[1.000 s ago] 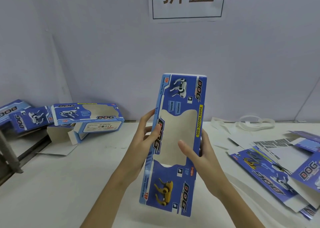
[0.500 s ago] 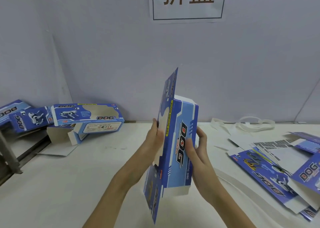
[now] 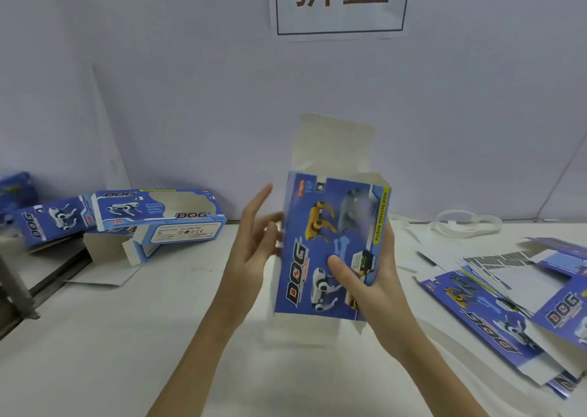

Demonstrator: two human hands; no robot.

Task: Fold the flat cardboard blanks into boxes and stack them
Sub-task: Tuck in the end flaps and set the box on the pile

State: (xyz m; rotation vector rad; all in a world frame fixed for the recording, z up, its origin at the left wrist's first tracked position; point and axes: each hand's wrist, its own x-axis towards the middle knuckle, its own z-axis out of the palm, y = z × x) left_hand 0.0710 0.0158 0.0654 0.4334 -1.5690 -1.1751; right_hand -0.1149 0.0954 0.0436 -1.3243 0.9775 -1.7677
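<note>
A white table (image 3: pixel 127 337) is running along a pale blue-grey wall (image 3: pixel 190 99), which is carrying a paper sign (image 3: pixel 341 4) with two large characters.

The blue box blank (image 3: pixel 327 245) is being held upright above the middle of the table, between the two hands. Its long axis is standing near vertical, tilted slightly to the right at the top. The printed panel is facing the person. White end flaps are standing open above it, and a further white flap is hanging below.

The right hand (image 3: pixel 371 277) is gripping the blank's right edge, with the thumb pressing on the printed face and the fingers wrapping behind. The left hand (image 3: pixel 254 251) is lying against the left edge with fingers extended and nearly straight; it is not curling round anything visible. Whether its fingertips are touching the card is blurred.

Judgement: the blank appears partly opened into a sleeve, so the left hand, being free, is the better placed to fold a flap while the right steadies.

Folded boxes (image 3: pixel 158 216) are lying at the far left. A pile of flat blanks (image 3: pixel 508 296) is lying at the right, well apart from the hands.
</note>
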